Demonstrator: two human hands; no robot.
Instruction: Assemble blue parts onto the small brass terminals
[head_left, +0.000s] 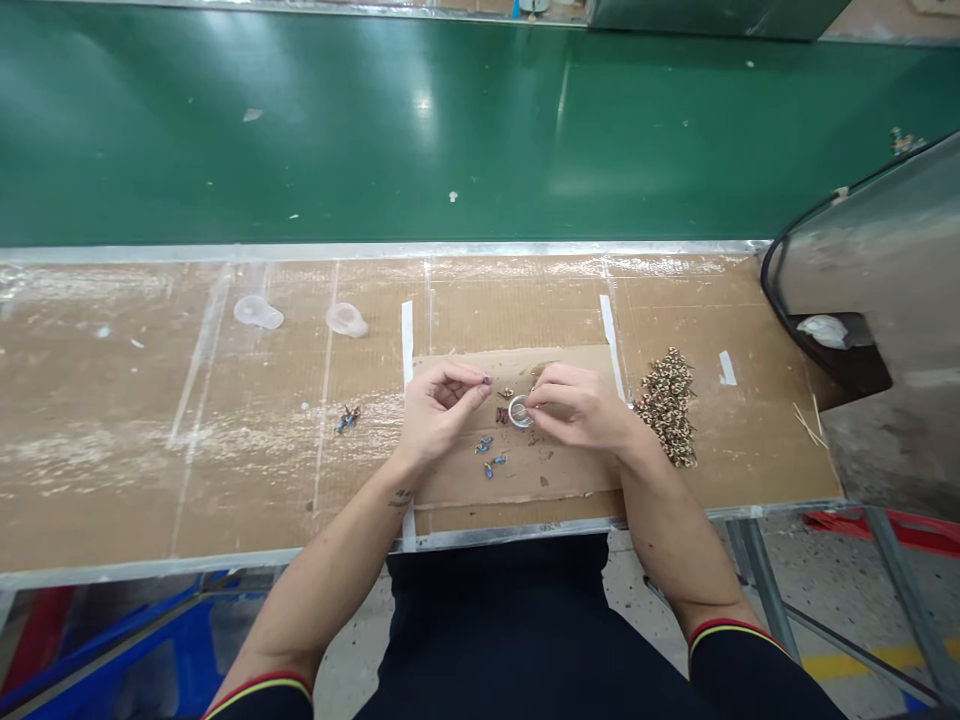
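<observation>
My left hand (442, 405) pinches a tiny dark part (487, 380) between thumb and fingertips, above the cardboard sheet (450, 490). At the small round dish (517, 411), the fingers of my right hand (574, 405) are pinched together on a thin stick, its tip over the dish. A few reddish-brown pieces (502, 415) lie just left of the dish, and small brass pieces (507, 393) lie above it. Nearer to me on the sheet are small blue-and-brass parts (484, 445). Right of my right hand is a large pile of brass parts (669, 405).
Two translucent plastic cups (259, 312) lie at the back left of the table. More blue-and-brass parts (347, 419) rest left of my left hand. Beyond the table runs a green belt (337, 130). A metal machine housing (892, 260) stands at the right, near thin loose sticks (810, 425).
</observation>
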